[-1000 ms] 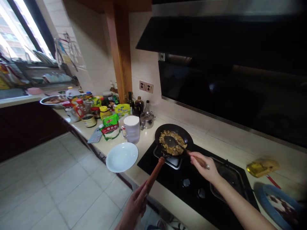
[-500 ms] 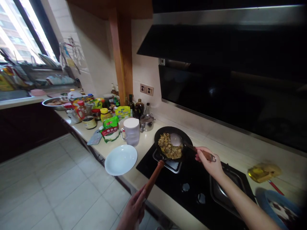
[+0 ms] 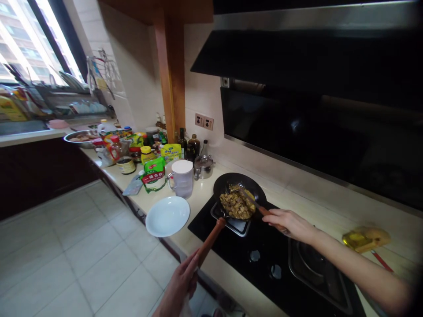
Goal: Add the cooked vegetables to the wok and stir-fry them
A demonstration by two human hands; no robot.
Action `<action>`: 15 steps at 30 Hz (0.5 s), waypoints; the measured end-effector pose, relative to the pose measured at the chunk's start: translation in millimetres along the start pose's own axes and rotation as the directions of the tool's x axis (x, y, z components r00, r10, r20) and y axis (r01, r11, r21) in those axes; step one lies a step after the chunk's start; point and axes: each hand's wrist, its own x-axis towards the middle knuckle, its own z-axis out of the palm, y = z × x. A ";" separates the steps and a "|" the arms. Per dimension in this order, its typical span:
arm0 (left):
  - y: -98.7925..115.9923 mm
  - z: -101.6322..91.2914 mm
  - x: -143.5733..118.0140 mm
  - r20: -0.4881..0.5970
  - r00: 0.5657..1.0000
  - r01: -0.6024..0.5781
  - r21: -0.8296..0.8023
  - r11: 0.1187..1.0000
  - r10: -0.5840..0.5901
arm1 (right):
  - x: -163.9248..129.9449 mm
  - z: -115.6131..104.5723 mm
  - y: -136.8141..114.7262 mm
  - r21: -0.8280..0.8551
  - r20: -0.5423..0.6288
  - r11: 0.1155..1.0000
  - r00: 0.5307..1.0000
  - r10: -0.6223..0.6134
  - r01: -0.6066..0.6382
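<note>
While the left hand [image 3: 180, 286] is wrapped around the end of the wooden handle [image 3: 208, 242], its fingers closed on it, the black pan [image 3: 239, 196] sits on the left burner of the stove [image 3: 264, 259]. The right hand [image 3: 287, 222] grips the spatula [image 3: 253, 202] by its handle, fingers curled shut, with the blade lying in the browned food [image 3: 235, 204] inside the pan. Just left of the stove, a white plate [image 3: 168, 216] rests on the counter [image 3: 148, 200], near a lidded jug [image 3: 181, 177].
</note>
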 end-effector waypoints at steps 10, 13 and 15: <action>0.0 -1.0 -2.4 0.007 1.000 -0.014 -0.011 1.000 0.014 | -12.0 -23.6 -47.1 0.191 0.046 0.972 0.990 0.130 -0.137; 0.1 -0.4 -6.1 -0.001 1.000 -0.030 -0.042 0.999 0.030 | -3.2 -16.7 -20.3 0.207 -0.073 0.950 0.965 0.253 -0.233; -3.0 -0.8 -7.7 -0.028 0.999 -0.023 -0.061 0.998 0.021 | 4.2 -22.8 -5.9 0.196 -0.166 0.916 0.909 0.382 -0.349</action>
